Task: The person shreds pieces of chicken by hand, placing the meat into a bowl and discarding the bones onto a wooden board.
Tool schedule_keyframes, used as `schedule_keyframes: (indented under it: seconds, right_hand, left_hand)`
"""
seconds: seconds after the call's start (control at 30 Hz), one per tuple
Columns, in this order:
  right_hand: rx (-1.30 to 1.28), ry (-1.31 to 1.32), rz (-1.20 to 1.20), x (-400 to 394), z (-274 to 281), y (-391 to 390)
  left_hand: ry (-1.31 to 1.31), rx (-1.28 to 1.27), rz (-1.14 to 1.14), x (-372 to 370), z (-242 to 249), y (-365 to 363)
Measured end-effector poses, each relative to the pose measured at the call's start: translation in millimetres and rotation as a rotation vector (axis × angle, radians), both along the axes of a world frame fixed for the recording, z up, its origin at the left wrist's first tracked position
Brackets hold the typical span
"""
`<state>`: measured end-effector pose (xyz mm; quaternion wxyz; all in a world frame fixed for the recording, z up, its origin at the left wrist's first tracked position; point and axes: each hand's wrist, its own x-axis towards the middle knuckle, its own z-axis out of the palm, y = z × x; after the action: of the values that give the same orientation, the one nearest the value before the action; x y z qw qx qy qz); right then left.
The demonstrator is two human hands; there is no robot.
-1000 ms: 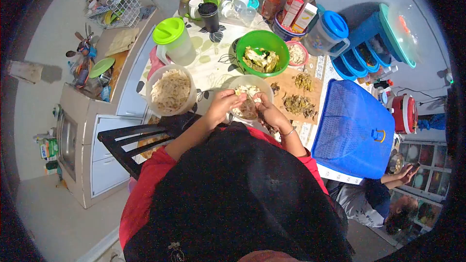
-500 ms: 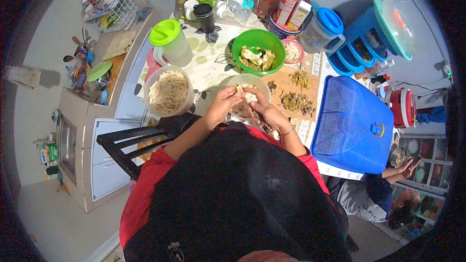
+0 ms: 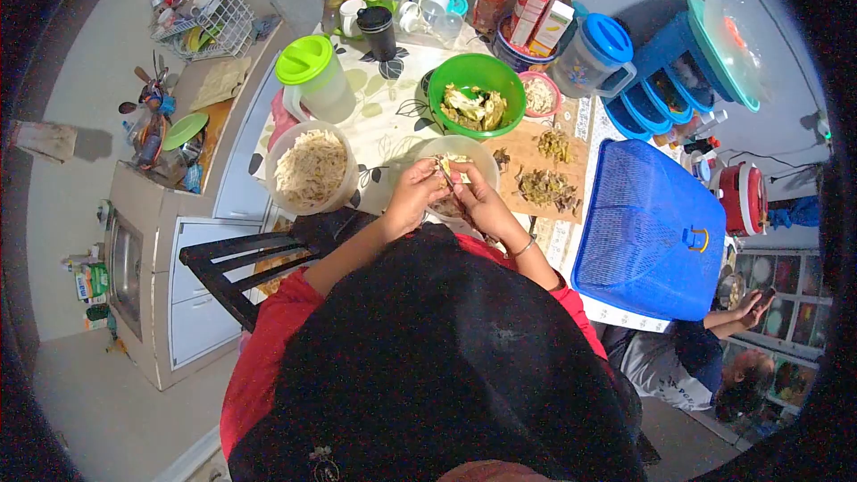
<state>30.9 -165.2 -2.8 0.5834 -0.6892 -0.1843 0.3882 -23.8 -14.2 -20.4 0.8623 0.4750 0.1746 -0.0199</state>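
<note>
My left hand (image 3: pixel 415 198) and my right hand (image 3: pixel 486 207) meet over a translucent white bowl (image 3: pixel 488 161). Both sets of fingers are closed on a small pale yellowish piece of food (image 3: pixel 444 163), whose kind I cannot make out. My fingers partly hide the bowl's contents. On the left, another whitish bowl (image 3: pixel 349 189) is heaped with pale shredded food (image 3: pixel 311 166). Beyond my hands, a green bowl (image 3: pixel 511 89) contains larger yellow-brown chunks (image 3: pixel 473 109). To the right of my right hand, brownish scraps (image 3: pixel 546 191) lie in piles on a wooden board (image 3: pixel 576 153).
A blue mesh food cover (image 3: pixel 647 232) occupies the table's right side. Pitchers with green (image 3: pixel 303 59) and blue lids (image 3: pixel 608 36) stand farther back. A black chair (image 3: pixel 237 272) is at left. At right, another person (image 3: pixel 687 361) sits with hands raised.
My fingers have shifted slightly around the piece, with the right-hand fingertips drawn in closer. The pale shreds that showed by my right fingers are less visible. Bowls and board stay in place.
</note>
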Motion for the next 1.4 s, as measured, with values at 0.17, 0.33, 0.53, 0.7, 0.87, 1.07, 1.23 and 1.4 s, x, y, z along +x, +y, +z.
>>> schedule_keyframes:
  seconds: [0.17, 0.33, 0.53, 0.7, 0.87, 1.07, 1.23, 1.4]
  right_hand:
    - [-0.022, -0.44, -0.048, -4, -14, 0]
    - [-0.05, -0.426, -0.009, -5, -4, -2]
    - [-0.019, -0.136, 0.032, -2, 7, -8]
    - [0.208, 0.363, 0.097, 4, 8, -18]
    - [0.175, 0.343, 0.043, 5, 13, -18]
    - [0.072, 0.166, 0.009, 8, 13, -15]
    - [0.068, -0.065, 0.036, 5, 2, -9]
    - [0.075, -0.215, 0.063, 0, -10, -3]
  left_hand:
    - [-0.019, -0.04, -0.024, 0, -6, 2]
    - [-0.001, -0.036, -0.036, 0, -10, 2]
    - [0.043, -0.035, 0.015, -1, 1, 0]
    - [0.007, -0.006, -0.045, -2, -4, 7]
    - [0.005, -0.074, -0.033, -4, -7, 10]
    - [0.026, 0.031, -0.061, -3, -5, 7]
    - [0.028, 0.01, -0.026, -5, 2, 5]
    - [0.019, 0.083, -0.041, -2, -7, 2]
